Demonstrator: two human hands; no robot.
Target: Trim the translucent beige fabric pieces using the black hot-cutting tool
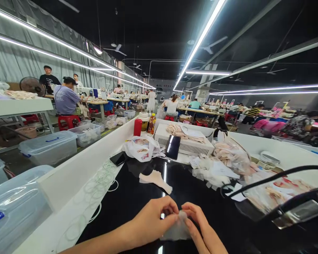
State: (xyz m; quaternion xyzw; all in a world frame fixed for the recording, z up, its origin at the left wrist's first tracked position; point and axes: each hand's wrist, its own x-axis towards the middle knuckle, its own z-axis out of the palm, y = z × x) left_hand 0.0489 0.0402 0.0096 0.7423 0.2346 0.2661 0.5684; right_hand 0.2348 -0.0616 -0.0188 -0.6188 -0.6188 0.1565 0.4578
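Low in the middle of the head view, my left hand (155,218) pinches the upper left edge of a thin, whitish, see-through piece of fabric (177,231). From the other side my right hand (200,227) closes on the same piece, thumb and fingers at its upper right edge. The piece hangs just over the glossy black tabletop (137,215); whether its lower edge touches is unclear. Beyond my hands lies a flat beige fabric cutout (155,180) on the black surface.
White elastic loops (95,187) line the left edge. At the back are a plastic bag (141,148), a propped phone (173,146), a white box (185,137) and a red bottle (137,127). Fabric piles (214,169) and a black cable (275,176) occupy the right. Lidded bins (49,143) stand left.
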